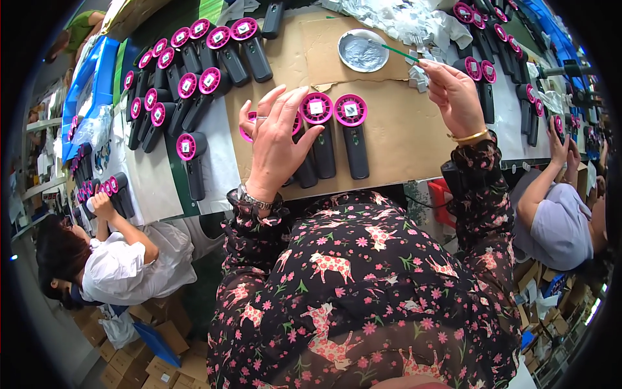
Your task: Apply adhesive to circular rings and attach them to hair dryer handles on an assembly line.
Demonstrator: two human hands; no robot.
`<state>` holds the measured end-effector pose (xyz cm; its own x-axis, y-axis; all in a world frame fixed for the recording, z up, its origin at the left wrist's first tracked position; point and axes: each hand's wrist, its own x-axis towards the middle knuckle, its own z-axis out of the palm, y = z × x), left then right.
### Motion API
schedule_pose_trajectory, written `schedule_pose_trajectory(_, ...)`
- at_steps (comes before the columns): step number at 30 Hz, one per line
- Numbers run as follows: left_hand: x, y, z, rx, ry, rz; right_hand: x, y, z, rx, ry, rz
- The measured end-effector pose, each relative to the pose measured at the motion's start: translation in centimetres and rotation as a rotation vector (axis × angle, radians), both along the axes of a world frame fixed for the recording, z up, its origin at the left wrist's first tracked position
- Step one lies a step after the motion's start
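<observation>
My right hand [459,100] pinches a thin green stick [403,54] between thumb and fingertips. The stick's far end reaches over a round white dish [341,57] and seems to touch the grey paste [363,53] in it. My left hand [277,139] hovers with fingers spread and nothing in it. Beneath and beside it lie several black handheld fans with pink round heads, partly hidden by the hand. Two show well: a middle fan [322,150] and a right fan [354,142]. Each has a white square on its hub; the right one's square carries a grey smear.
Brown cardboard [402,142] covers the table before me. Many more fans [188,97] lie at left, others [483,74] at right. Small whitish pieces [418,81] and crumpled plastic [402,23] lie near the dish. One co-worker [129,259] sits at left, another [557,214] at right.
</observation>
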<state>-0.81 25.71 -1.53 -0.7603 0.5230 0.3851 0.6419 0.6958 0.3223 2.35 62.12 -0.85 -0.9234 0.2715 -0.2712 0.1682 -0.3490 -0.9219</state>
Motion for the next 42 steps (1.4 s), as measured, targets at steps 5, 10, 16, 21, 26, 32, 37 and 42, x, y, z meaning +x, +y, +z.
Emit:
schedule_pose_trajectory(5,-0.2,-0.2,-0.4,0.025,-0.01,0.012,1.7,-2.1,2.1,-0.084,0.042,0.144)
schedule_pose_trajectory(10,-0.3,-0.2,-0.4,0.038,-0.002,0.008,3.0,-4.8,2.0,-0.058,-0.017,0.206)
schedule_pose_trajectory(16,-0.3,0.0,-0.4,0.058,-0.019,0.0,3.6,-7.7,0.5,0.141,-0.065,0.223)
schedule_pose_trajectory(21,-0.3,0.3,-0.2,0.068,-0.013,-0.001,3.6,-9.8,-0.6,0.443,0.232,0.156)
schedule_pose_trajectory(26,-0.5,0.3,-0.1,0.071,-0.008,-0.015,4.1,-10.0,-0.7,0.997,0.564,0.167)
schedule_pose_trajectory(32,-0.6,0.4,-0.3,0.074,-0.029,-0.023,4.8,-9.0,0.4,1.573,0.934,0.404)
schedule_pose_trajectory(37,-0.7,0.5,-0.4,0.081,-0.036,-0.03,5.6,-8.9,-0.6,1.67,0.98,0.466)
schedule_pose_trajectory(42,-0.7,0.6,-0.2,0.088,-0.031,-0.031,6.1,-8.9,-0.8,1.67,0.981,0.493)
